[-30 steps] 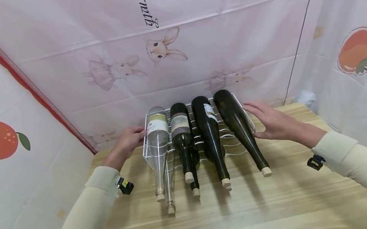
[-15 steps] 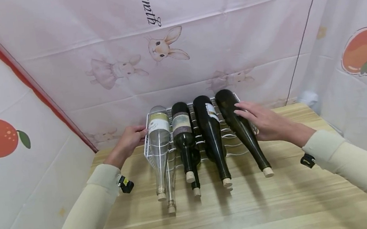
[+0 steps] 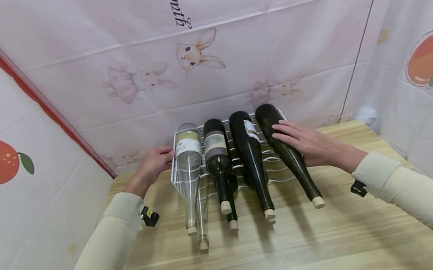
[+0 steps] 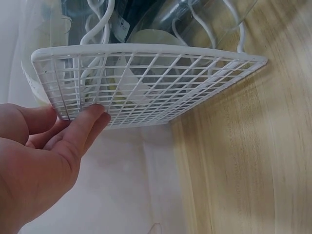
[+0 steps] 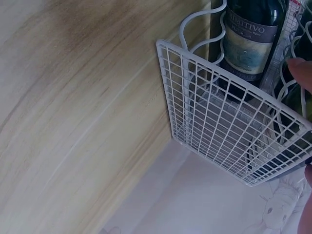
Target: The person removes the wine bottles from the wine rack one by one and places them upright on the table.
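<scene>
The left hand (image 3: 155,163) pinches the left edge of the white rack (image 4: 146,48), near the table's (image 3: 261,258) back edge. Rightward along its top lie a clear bottle (image 3: 189,160) and three dark bottles (image 3: 217,165). The right hand's (image 3: 318,144) straight fingers rest on the rightmost bottle (image 3: 296,166).

A pale worktop (image 3: 292,252) with streaky wood grain carries a white wire rack (image 3: 175,174) at twelve o'clock, near its far edge, while soft shadows (image 3: 301,220) lie on the grain toward six o'clock.
</scene>
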`<state>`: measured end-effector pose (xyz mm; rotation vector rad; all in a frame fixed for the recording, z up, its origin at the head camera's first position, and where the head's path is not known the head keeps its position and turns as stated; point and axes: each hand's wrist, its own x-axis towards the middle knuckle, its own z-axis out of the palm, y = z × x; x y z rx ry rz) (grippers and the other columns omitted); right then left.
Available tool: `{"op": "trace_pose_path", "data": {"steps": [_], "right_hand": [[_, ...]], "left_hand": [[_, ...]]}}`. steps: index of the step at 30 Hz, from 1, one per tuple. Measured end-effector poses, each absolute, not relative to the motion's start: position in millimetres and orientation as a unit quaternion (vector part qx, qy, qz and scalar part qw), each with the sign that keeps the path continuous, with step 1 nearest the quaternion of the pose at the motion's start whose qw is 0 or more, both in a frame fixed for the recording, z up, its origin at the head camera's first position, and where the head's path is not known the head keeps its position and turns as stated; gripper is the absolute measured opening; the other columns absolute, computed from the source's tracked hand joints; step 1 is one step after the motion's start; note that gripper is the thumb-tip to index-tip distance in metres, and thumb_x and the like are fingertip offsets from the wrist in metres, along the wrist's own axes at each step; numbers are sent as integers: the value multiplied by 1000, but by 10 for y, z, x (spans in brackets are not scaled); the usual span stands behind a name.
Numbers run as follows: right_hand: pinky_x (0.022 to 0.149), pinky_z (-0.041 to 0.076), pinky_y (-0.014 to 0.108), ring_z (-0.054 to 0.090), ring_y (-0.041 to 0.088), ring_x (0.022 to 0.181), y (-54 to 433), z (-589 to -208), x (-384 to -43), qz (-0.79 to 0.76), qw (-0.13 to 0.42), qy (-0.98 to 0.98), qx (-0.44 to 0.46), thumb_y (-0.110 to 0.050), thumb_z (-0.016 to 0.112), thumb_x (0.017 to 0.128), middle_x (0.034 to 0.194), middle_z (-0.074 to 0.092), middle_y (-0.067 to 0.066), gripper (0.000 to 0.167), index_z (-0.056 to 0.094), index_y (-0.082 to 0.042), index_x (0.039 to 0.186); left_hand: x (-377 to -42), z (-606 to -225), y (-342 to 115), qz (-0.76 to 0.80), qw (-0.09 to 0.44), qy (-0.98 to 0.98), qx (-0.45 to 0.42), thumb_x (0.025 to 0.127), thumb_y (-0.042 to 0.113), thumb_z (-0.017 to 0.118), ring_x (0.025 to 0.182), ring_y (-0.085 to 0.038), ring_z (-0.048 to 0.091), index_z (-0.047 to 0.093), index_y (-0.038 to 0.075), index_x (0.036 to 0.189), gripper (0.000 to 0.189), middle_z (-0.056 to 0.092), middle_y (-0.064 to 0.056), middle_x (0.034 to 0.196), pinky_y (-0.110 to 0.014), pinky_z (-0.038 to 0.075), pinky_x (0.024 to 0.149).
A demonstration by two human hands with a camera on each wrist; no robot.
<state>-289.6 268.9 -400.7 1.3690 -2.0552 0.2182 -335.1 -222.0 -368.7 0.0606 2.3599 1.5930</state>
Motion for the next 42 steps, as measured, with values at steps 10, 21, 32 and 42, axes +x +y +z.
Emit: {"op": "trace_pose_path", "data": {"steps": [10, 21, 32, 42], "right_hand": [[129, 33, 39, 47, 55, 136, 2704, -3999, -2888, 63, 305, -798, 516, -44, 77, 89, 148, 51, 32, 76, 54, 3, 143], [133, 15, 28, 53, 57, 129, 2670, -4012, -2878, 57, 346, -775, 526, -62, 38, 104, 143, 56, 33, 77, 59, 5, 137], [96, 57, 59, 50, 52, 137, 2667, -3991, -2852, 55, 352, -768, 533, -58, 41, 105, 142, 56, 34, 71, 59, 2, 139], [130, 28, 36, 52, 51, 138, 2664, -3964, -2831, 67, 362, -761, 534, -48, 48, 107, 141, 57, 37, 62, 60, 3, 138]], "left_hand": [[-3347, -3678, -2202, 555, 137, 820, 23, 111, 15, 46, 129, -33, 64, 38, -7, 155, 50, 52, -29, 151, -43, 52, 113], [-3340, -3686, -2217, 552, 138, 822, 25, 111, 15, 46, 128, -33, 63, 41, -6, 155, 49, 54, -28, 150, -43, 53, 112], [-3316, -3683, -2230, 542, 136, 829, 22, 111, 16, 45, 131, -35, 62, 42, -5, 154, 48, 55, -27, 149, -45, 53, 112], [-3341, -3697, -2211, 547, 134, 826, 12, 111, 16, 48, 132, -36, 61, 43, -4, 154, 48, 55, -26, 149, -44, 53, 112]]}}
